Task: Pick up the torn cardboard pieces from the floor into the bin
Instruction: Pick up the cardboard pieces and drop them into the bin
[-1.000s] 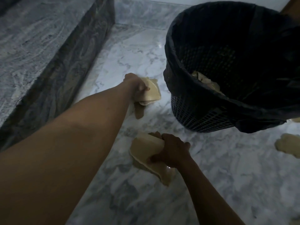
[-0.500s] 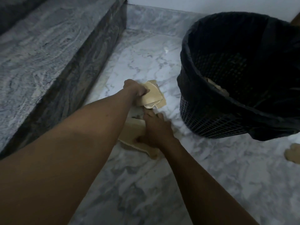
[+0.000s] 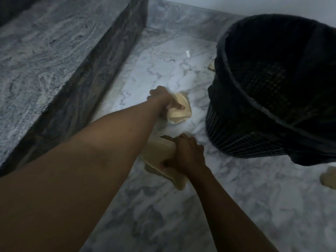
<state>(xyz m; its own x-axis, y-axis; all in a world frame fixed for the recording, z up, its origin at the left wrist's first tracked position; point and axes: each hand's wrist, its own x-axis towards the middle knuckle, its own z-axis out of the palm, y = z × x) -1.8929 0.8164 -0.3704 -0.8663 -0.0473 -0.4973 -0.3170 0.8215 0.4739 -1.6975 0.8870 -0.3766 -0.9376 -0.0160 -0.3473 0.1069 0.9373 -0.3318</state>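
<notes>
Cardboard pieces are in both of my hands at once. My left hand (image 3: pixel 163 99), reaching out toward twelve o'clock, is closed around a small stack of pale torn scraps (image 3: pixel 179 110), the thumb pressed down on the top sheet and the fingers curled beneath; the stack hangs just above the marble floor (image 3: pixel 245 206). My right hand (image 3: pixel 183 154), nearer to me and just at five o'clock of the left, is clamped on a larger torn cardboard slab (image 3: pixel 158 157) (its corrugated edge shows along the lower side), knuckles up, fingers wrapped over the far edge, thumb at the near edge. Whether that slab rests on the floor or is lifted off it I cannot tell.

Out at two o'clock of the hands stands the black mesh bin (image 3: pixel 254 142) with a dark liner (image 3: pixel 227 70) draped over its rim. One more scrap (image 3: pixel 211 65) peeks from behind the bin's left side, and another loose piece (image 3: pixel 329 178) lies on the floor at three o'clock, at the frame edge. At ten o'clock runs a grey stone step (image 3: pixel 54 70).
</notes>
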